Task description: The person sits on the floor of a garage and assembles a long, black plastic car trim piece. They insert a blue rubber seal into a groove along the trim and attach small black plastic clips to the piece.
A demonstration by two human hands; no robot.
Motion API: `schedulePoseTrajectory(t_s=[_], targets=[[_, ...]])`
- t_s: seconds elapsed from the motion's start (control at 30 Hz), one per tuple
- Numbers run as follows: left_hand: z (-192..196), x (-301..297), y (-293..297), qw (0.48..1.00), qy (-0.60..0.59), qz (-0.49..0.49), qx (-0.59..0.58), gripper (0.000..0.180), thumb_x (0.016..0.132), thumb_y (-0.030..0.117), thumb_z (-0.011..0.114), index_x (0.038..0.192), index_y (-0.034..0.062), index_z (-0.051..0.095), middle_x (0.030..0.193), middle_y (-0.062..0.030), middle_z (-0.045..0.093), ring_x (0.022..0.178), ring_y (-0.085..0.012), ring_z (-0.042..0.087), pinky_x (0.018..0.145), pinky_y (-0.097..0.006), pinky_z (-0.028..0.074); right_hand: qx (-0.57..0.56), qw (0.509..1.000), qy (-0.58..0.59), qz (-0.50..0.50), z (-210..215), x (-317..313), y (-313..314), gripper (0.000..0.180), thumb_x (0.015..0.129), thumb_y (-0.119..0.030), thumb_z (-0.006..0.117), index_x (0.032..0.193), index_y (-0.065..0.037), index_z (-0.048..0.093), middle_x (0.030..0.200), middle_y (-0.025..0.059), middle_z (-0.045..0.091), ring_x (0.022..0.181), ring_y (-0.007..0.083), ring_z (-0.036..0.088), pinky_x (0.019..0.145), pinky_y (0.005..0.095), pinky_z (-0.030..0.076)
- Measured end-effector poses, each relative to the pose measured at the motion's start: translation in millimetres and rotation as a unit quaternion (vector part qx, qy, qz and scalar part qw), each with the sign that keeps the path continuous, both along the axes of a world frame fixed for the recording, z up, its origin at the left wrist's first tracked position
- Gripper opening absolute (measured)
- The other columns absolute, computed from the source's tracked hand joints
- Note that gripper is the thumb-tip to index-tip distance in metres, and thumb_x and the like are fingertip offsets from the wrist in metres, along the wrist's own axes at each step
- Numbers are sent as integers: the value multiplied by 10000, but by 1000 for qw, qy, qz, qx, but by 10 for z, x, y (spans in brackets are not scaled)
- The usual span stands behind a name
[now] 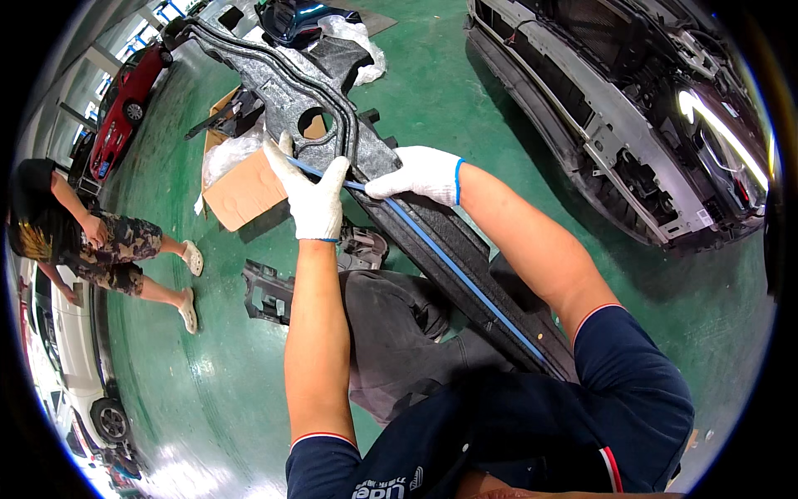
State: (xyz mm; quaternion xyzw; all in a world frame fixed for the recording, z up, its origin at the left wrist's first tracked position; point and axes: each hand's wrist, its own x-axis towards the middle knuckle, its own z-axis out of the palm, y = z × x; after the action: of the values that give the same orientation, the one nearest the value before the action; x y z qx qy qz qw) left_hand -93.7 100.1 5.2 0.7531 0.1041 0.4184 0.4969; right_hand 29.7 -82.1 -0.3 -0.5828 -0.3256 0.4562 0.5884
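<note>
Two gloved hands are on one long dark foam bumper panel (332,125), which runs slantwise from the person's lap out over the green floor (432,75). A thin blue strip (449,262) lies along its edge. The left hand (314,193) is spread, fingers apart, pressed against the panel with the strip passing under its thumb. The right hand (420,173) is pinched together on the strip, just beside the left. A cardboard box (245,193) sits on the floor beyond the hands, a black plastic bracket (266,293) nearer the knee. The stripped car front (632,125) stands at the right, another person (91,241) at the left edge.
</note>
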Motion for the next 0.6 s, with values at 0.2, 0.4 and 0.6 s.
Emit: schedulePoseTrajectory(t_s=[0.2, 0.4, 0.6], targets=[[-25, 18, -35, 998, 27, 5, 61, 1246, 866, 108, 888, 1782, -3, 51, 1782, -234, 346, 1613, -315, 364, 1309, -409, 322, -57, 993, -101, -36, -135, 72, 91, 572, 803, -293, 973, 1233, 22, 764, 1131, 110, 792, 1009, 188, 712, 939, 369, 577], [-21, -13, -14, 995, -19, -61, -76, 1007, 993, 107, 755, 1780, -3, 137, 1787, -201, 372, 1611, -293, 380, 1329, -382, 264, -39, 981, -153, -111, -77, -116, -15, 893, 720, -457, 977, 1333, 121, 683, 1267, 246, 765, 1129, 296, 726, 1020, 406, 566], [-36, -93, 132, 999, 25, -11, 36, 999, 1005, 42, 742, 1803, 79, 140, 1806, -211, 336, 1653, -293, 337, 1323, -404, 293, -77, 972, -194, -103, -112, -141, -92, 1038, 699, -545, 961, 1399, 146, 631, 1353, 305, 723, 1247, 366, 704, 1077, 414, 546]])
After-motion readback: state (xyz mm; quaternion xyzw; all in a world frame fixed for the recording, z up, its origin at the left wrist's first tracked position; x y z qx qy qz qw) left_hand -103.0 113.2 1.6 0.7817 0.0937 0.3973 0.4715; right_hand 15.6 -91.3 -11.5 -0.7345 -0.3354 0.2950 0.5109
